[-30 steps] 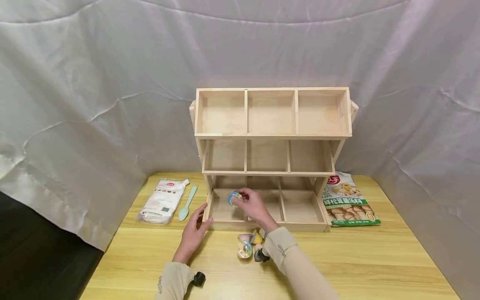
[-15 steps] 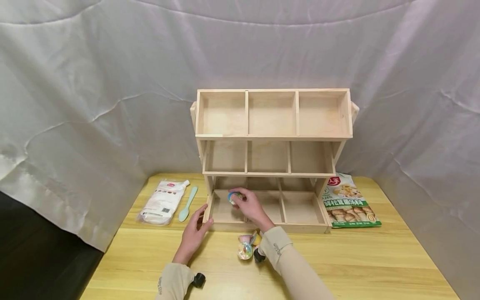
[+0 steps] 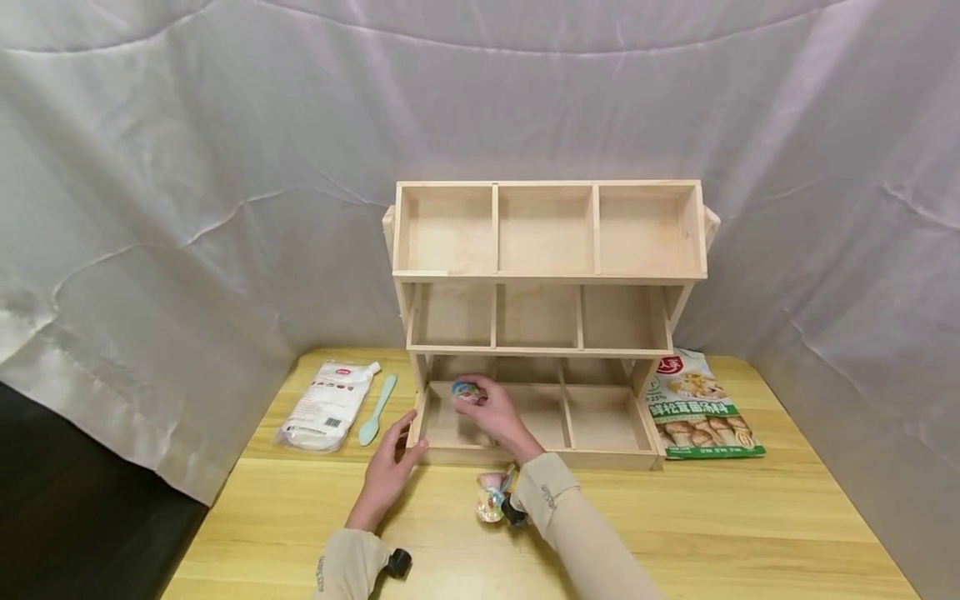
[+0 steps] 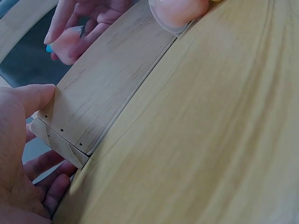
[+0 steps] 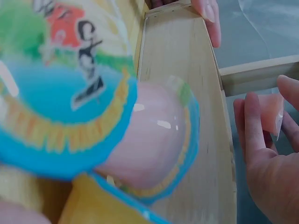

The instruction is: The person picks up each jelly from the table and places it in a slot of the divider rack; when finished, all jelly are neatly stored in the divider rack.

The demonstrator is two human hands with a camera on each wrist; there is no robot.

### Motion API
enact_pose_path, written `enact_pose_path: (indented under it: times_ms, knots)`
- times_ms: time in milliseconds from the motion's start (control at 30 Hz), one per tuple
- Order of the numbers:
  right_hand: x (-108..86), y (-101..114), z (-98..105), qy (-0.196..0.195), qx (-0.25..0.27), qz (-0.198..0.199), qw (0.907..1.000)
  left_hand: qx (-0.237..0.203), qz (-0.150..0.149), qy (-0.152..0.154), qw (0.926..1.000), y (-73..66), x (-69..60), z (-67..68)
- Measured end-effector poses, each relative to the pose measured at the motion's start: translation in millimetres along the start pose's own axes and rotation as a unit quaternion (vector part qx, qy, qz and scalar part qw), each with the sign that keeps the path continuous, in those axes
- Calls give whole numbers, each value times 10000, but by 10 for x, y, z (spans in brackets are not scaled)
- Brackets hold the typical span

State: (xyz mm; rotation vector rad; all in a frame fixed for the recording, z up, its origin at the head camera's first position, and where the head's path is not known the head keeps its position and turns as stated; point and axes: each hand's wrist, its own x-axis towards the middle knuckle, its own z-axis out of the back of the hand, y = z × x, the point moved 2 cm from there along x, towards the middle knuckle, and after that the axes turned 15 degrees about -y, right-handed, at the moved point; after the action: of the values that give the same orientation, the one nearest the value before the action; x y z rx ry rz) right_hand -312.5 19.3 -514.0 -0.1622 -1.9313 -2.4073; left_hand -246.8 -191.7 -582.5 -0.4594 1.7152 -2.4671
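Observation:
In the head view my right hand (image 3: 498,417) pinches a small jelly cup (image 3: 468,392) with a blue printed lid above the front left compartment of a wooden three-tier rack (image 3: 536,457). The right wrist view shows the pink body of the held jelly cup (image 5: 271,113) between fingers and thumb. My left hand (image 3: 386,475) holds the rack's lower left front corner, thumb on the front board and fingers round the side. Loose jelly cups (image 3: 491,505) lie on the table before the rack, partly hidden by my right wrist; a pink jelly cup (image 5: 152,137) shows up close in the right wrist view.
Left of the rack lie a white spouted pouch (image 3: 330,408) and a pale green spoon (image 3: 377,410). A green and white mushroom seasoning bag (image 3: 701,408) leans at its right side. Grey curtains (image 3: 225,208) surround the wooden table (image 3: 675,533).
My right hand has shifted slightly left and farther back with the jelly cup, which has tilted. Its wrist now covers more of the loose cups. The left hand stays at the corner.

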Motion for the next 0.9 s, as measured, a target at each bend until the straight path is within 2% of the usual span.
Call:
enact_pose_path:
  times_ms: [333, 700, 900]
  knots:
    - [33, 14, -179, -100, -490, 478, 9976, -36, 21, 11, 10000, -15, -6, 5]
    - [6, -76, -319, -133, -783, 239, 9966, -9, -54, -34, 10000, -15, -28, -4]
    - [11, -99, -354, -197, -1057, 338, 9936, -62, -164, -86, 9998, -46, -30, 2]
